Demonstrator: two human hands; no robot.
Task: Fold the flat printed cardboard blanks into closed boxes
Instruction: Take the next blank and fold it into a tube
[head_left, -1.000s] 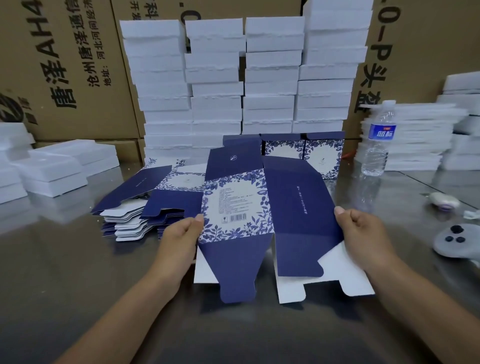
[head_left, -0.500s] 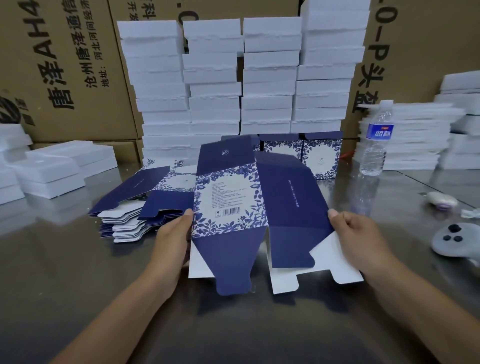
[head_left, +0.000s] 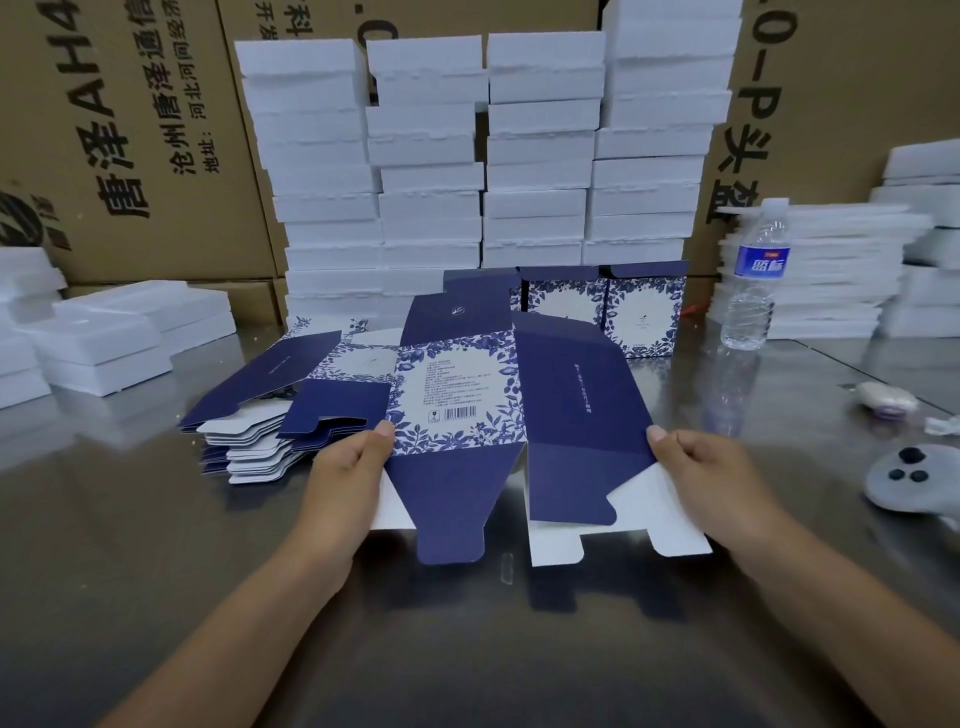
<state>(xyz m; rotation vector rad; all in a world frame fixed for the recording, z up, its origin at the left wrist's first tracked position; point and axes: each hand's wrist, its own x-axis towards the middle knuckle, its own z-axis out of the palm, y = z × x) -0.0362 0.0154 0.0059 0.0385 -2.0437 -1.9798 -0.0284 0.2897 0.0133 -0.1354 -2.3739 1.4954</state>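
A flat navy cardboard blank (head_left: 576, 410) with a blue floral panel and a barcode is held above the steel table in front of me. My left hand (head_left: 348, 467) pinches its left edge, thumb on top. My right hand (head_left: 696, 467) pinches its right edge the same way. Navy and white bottom flaps hang toward me. A stack of flat blanks (head_left: 270, 415) lies to the left on the table. Two folded upright boxes (head_left: 644, 312) stand behind the held blank.
Tall stacks of white foam trays (head_left: 488, 156) rise at the back before brown cartons. More white trays (head_left: 119, 338) lie left and right. A water bottle (head_left: 756, 275), a white controller (head_left: 914, 480) and a small white object (head_left: 885, 397) sit at right.
The blank and both hands have drifted slightly left and up in view. Both grips on its edges are unchanged.
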